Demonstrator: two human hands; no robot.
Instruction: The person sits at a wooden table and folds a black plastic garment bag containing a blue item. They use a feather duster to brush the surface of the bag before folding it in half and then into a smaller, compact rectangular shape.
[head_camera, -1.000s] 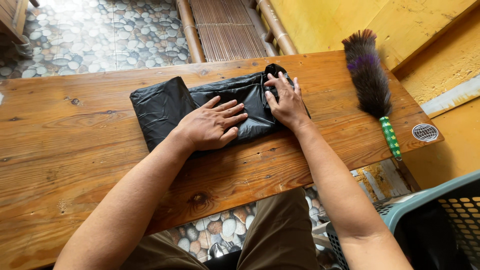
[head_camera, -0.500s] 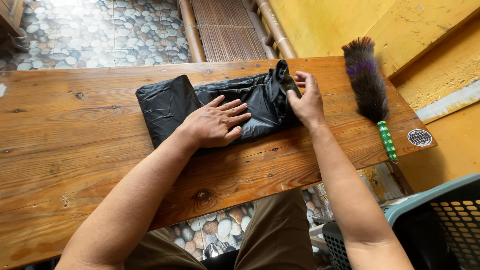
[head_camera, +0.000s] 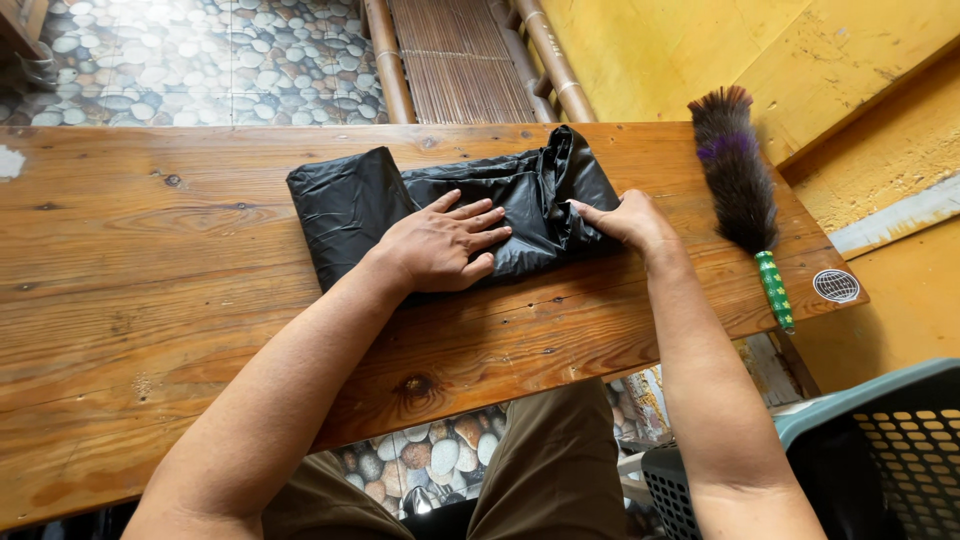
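On the wooden table (head_camera: 150, 300), far of centre, my left hand (head_camera: 440, 243) presses flat and open on the black plastic bag (head_camera: 350, 205) while my right hand (head_camera: 630, 220) pinches its raised right end, which I judge could spring loose.

Feather duster (head_camera: 738, 185) blocks table (head_camera: 150, 280) right end; left half open beside black bag (head_camera: 350, 205).

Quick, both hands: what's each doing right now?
Left hand: open, flat on the black plastic bag.
Right hand: closed, gripping the bag's right edge.
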